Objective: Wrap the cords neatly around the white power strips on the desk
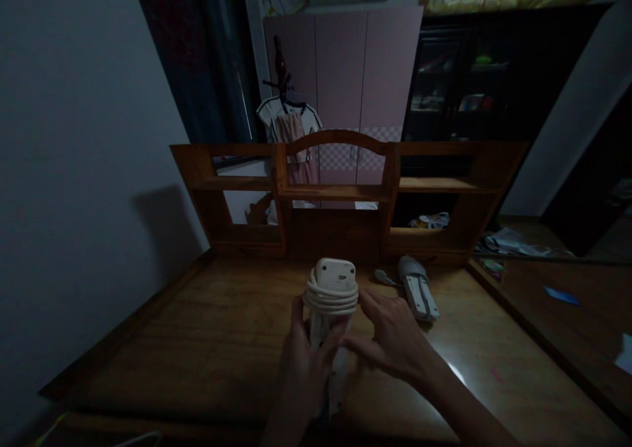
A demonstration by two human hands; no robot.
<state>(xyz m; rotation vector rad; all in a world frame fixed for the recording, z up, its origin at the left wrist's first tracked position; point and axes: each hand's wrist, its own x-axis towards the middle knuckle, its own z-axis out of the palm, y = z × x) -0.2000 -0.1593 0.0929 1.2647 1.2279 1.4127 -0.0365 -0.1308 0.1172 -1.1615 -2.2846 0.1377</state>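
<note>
A white power strip (336,274) stands upright in front of me over the desk, its white cord (332,299) wound in several loops around the upper part. My left hand (309,361) is closed around the strip below the loops, with the thumb across its front. On the right side, my right hand (395,335) has its index finger at the loops and its thumb against the strip lower down; the fingertips behind the cord are hidden. A second power strip (419,295), bound with a grey cord, lies on the desk to the right, its plug (382,276) beside it.
The wooden desk (197,328) has a low shelf unit (336,193) along its back edge and a wall (89,170) at left. Beyond are a pink wardrobe (340,72), a clothes stand (280,62) and a dark cabinet (498,91). Papers (513,241) lie at right.
</note>
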